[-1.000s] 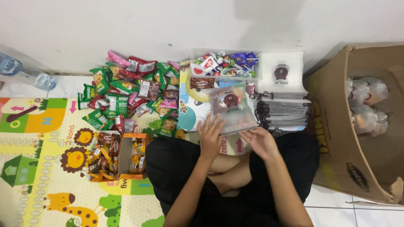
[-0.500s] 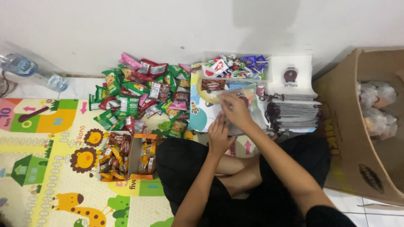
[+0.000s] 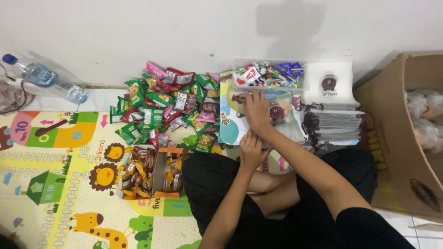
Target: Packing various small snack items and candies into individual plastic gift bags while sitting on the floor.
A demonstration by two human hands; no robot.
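Observation:
I sit cross-legged on a colourful play mat (image 3: 60, 184). A clear plastic bag (image 3: 282, 115) with a round brown emblem lies in front of my knees. My left hand (image 3: 251, 150) grips its near edge. My right hand (image 3: 257, 110) reaches across the bag's left side, fingers spread downward. Its fingertips are at a small brown packet (image 3: 238, 97), just short of a clear tray of wrapped candies (image 3: 270, 74). Whether the fingers have closed on the packet is hidden.
A heap of green, red and pink snack packets (image 3: 161, 110) lies to the left. A small open carton of orange and brown sweets (image 3: 152, 173) stands nearer. A stack of flat bags (image 3: 334, 122) and a big cardboard box (image 3: 397, 138) are to the right, a water bottle (image 3: 44, 78) at far left.
Both hands held the clear bag up a second ago. The bag now lies lower, and my right hand has left its edge and reached forward and left over it.

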